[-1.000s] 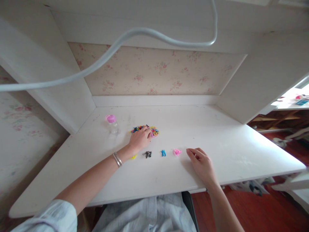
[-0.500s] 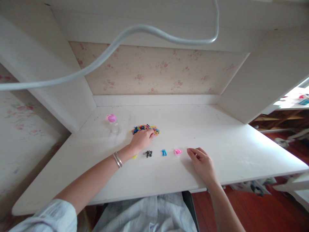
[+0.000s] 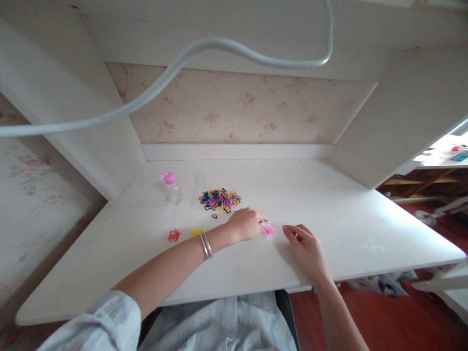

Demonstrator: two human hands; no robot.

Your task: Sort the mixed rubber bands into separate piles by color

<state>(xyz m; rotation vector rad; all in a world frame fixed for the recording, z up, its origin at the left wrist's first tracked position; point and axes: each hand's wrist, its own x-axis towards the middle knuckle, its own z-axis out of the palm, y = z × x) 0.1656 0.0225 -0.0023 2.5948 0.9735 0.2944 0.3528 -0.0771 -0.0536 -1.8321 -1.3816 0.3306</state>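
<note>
My left hand (image 3: 247, 224) is over the white desk with its fingers pinched together at the upper left edge of a small pink pile of rubber bands (image 3: 269, 230). Whatever lies between those fingertips is too small to make out. To the right of the pink pile, my right hand (image 3: 304, 243) rests on the desk, thumb and fingers curled together; its grip is hidden. A mixed heap of coloured rubber bands (image 3: 220, 199) lies farther back. Red bands (image 3: 173, 235) and yellow bands (image 3: 198, 233) form small piles at left, the yellow partly behind my left forearm.
A clear bottle with a pink lid (image 3: 169, 180) stands at the back left of the white desk (image 3: 292, 195). One black band (image 3: 214, 216) lies in front of the heap. A white cable (image 3: 219, 43) crosses overhead. Side panels (image 3: 395, 102) flank the desk.
My left hand has moved right and nearer, from the mixed heap to the pink pile. Its arm now hides the black and blue piles and uncovers the red one. My right hand stays put.
</note>
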